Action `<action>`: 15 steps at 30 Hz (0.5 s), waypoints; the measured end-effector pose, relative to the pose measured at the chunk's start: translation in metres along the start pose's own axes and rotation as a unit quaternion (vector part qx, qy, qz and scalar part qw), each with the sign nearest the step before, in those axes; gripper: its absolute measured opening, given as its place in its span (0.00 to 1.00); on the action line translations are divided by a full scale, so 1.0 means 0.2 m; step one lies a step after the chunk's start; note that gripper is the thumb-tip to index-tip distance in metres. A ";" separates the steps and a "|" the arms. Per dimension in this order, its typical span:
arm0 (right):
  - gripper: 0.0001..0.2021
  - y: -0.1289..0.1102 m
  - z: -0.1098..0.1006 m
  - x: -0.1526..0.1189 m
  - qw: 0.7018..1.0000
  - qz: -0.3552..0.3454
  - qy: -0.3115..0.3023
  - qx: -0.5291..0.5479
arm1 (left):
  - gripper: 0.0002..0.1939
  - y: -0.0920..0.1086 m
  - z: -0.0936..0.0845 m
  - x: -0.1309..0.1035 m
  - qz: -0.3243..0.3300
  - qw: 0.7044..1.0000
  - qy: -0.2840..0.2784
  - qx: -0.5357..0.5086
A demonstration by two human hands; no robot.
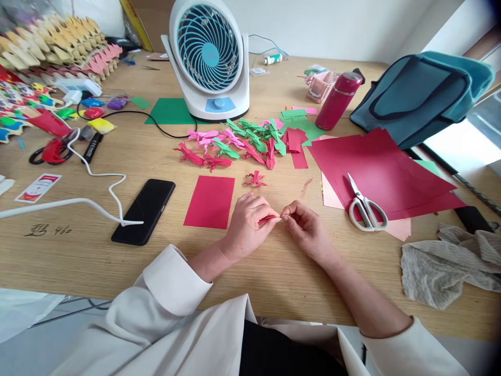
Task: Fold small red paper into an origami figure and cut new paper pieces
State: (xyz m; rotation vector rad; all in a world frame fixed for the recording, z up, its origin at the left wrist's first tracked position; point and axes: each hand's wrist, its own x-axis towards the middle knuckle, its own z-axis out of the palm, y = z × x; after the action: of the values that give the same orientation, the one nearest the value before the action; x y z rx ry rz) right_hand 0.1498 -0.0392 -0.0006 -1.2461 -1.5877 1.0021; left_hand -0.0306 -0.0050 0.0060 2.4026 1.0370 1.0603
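Between the fingers of my left hand (252, 222) a small folded piece of red paper (267, 218) shows, mostly hidden by the fingers. My right hand (307, 227) pinches its right-hand tip, close against the left fingertips. Just beyond the hands lies a small red folded paper figure (255, 178). A flat red paper rectangle (210, 202) rests on the table left of my left hand. Farther back is a cluster of folded paper figures (238, 140) in pink, green and red.
White-handled scissors (366, 206) lie on large red sheets (376, 172) at the right. A black phone (144, 211) is at the left, with a white cable (90, 167) across it. Behind stand a fan (211, 57), a red bottle (338, 102) and a teal bag (415, 99).
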 end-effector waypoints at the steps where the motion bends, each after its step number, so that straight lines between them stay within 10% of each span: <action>1: 0.09 -0.01 0.00 0.00 1.000 -0.005 0.000 -0.021 | 0.08 0.01 0.00 0.00 0.000 1.000 -0.003 0.009; 15: 0.07 0.00 0.01 -0.01 0.997 -0.053 -0.001 -0.059 | 0.08 0.00 0.01 0.00 -0.006 0.999 0.014 -0.045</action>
State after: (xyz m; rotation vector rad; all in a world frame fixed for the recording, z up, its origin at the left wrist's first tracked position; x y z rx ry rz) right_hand 0.1477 -0.0405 -0.0014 -1.2256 -1.7163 0.8537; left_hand -0.0288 -0.0055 0.0039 2.3141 0.9908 1.1150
